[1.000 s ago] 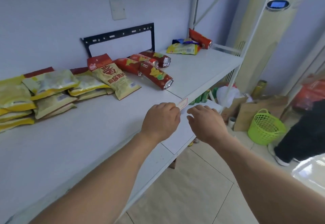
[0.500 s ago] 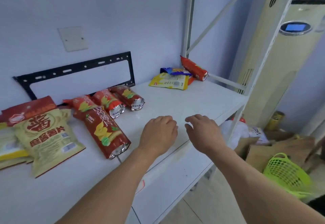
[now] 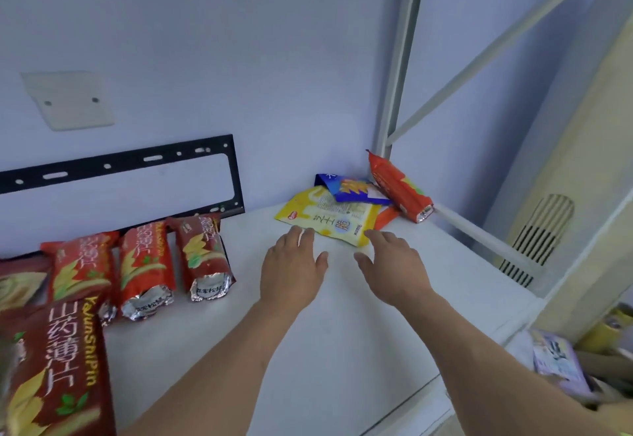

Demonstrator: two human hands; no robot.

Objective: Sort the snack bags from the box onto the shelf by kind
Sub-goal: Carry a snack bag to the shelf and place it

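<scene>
We look down at a white shelf (image 3: 342, 350) set against a pale wall. Our left hand (image 3: 291, 271) and right hand (image 3: 394, 271) reach forward side by side, fingers straight and relaxed, holding nothing, their tips at the near edge of a yellow snack bag (image 3: 329, 219). That bag lies flat in the far right corner, under a blue bag (image 3: 349, 189) and beside an orange-red bag (image 3: 399, 187) leaning on the shelf's corner post (image 3: 397, 75). Three red bags (image 3: 144, 264) lie in a row on the left by the wall, with a larger red bag (image 3: 54, 367) nearest us. Bare shelf stretches between our hands and the front edge.
</scene>
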